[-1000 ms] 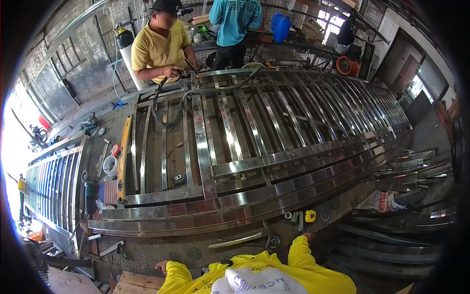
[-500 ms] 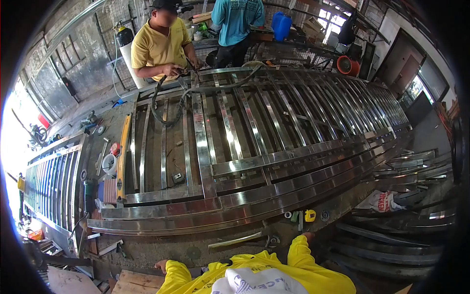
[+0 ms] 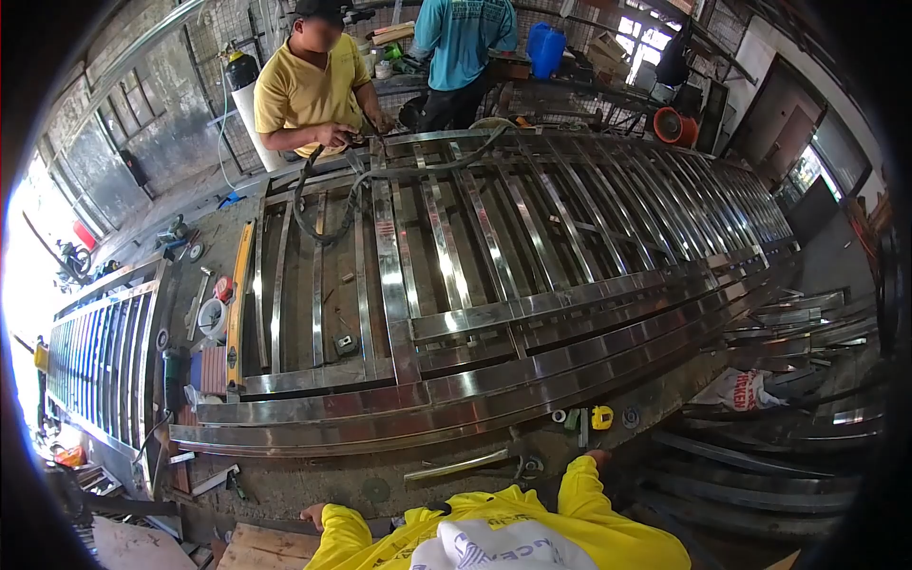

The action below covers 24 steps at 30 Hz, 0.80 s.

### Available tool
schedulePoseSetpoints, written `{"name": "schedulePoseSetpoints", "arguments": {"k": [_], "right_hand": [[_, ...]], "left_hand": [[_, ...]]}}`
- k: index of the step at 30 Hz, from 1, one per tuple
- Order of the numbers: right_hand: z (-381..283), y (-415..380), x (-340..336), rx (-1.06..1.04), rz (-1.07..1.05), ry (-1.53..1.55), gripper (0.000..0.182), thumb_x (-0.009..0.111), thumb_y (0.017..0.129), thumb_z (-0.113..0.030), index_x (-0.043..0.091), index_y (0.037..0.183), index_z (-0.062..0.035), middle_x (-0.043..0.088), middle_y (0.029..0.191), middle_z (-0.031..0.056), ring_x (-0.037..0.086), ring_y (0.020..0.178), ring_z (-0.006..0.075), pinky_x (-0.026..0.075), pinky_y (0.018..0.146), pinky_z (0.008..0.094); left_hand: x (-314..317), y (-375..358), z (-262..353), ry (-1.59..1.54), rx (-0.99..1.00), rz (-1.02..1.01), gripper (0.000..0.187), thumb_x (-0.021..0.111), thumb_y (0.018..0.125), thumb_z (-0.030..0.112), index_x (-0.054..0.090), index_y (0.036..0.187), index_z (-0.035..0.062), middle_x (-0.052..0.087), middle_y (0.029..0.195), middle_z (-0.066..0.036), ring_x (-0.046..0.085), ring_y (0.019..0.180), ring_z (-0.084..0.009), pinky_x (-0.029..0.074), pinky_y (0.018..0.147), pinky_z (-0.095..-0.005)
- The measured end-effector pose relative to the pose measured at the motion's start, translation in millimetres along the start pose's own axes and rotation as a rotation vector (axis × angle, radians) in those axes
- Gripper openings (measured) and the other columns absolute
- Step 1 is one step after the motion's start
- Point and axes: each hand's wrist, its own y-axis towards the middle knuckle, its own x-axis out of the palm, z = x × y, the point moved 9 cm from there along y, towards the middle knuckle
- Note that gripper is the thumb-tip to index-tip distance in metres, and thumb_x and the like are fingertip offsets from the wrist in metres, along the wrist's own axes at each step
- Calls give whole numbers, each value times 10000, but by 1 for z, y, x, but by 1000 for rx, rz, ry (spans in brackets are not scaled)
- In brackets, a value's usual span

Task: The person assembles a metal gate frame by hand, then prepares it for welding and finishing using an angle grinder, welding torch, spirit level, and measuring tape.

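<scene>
My left hand (image 3: 313,514) rests at the near edge of the worktable (image 3: 285,480), its small visible fingers lying on the edge with nothing seen in them. On the right, my right hand (image 3: 598,457) is at the same edge, its fingers mostly hidden beyond the yellow sleeve (image 3: 581,486). Between the hands lies a short shiny metal tube (image 3: 456,466). Close to my right hand are a yellow tape measure (image 3: 601,418) and a grey disc (image 3: 631,417). A large shiny metal frame with many bars (image 3: 456,380) covers the table before me.
Across the frame, a person in a yellow shirt (image 3: 304,90) holds something joined to a dark cable (image 3: 328,237). Behind stands a person in a blue shirt (image 3: 465,43). A yellow spirit level (image 3: 239,304) lies at left. Metal lengths (image 3: 788,332) are piled at right.
The person in the blue shirt has shifted slightly to the right. My hands and the metal frame have not visibly moved.
</scene>
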Motion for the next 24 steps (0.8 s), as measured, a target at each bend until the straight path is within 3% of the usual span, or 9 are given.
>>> {"name": "schedulePoseSetpoints", "arguments": {"k": [3,6,8,18,21,24], "right_hand": [[-8,-4,-3,-122,134,-242,295,381,995,-139,491,1235,-8,647,1089,239,679,944,379,563,799,471],[-49,-57,-34,-197,124,-352,316,388,995,-147,467,1270,-13,623,1146,252,665,995,375,554,831,473],[-16,-6,-7,-139,134,-296,327,398,991,-141,454,1286,-13,615,1162,251,663,1002,371,554,832,471],[-11,-7,-3,-143,181,-305,379,456,957,-117,433,1319,-5,630,1147,228,674,985,351,560,815,460],[-11,-6,-4,-136,192,-291,398,456,963,-127,420,1337,6,627,1141,245,653,1039,356,541,871,445],[-8,-6,0,-143,101,-137,432,400,1003,-232,433,1331,47,597,1181,296,605,1117,393,490,961,452]], "left_hand": [[1,-3,2,-8,51,-7,407,515,917,394,647,1250,200,622,1267,-48,585,1107,-308,371,824,-632],[6,12,0,-13,-24,17,415,516,914,399,644,1254,198,617,1275,-50,582,1112,-305,370,836,-632],[8,14,0,-15,-40,-13,428,495,932,418,625,1273,194,617,1276,-49,590,1114,-286,365,894,-621],[8,14,1,-19,-31,-14,414,471,945,417,629,1247,182,637,1213,-23,614,1036,-258,336,933,-624],[5,6,1,-7,-7,-54,414,509,931,392,617,1287,210,594,1316,-53,574,1148,-308,373,857,-631],[4,1,0,-43,-31,-71,417,500,937,398,611,1292,209,595,1311,-44,577,1141,-301,373,872,-628]]}}
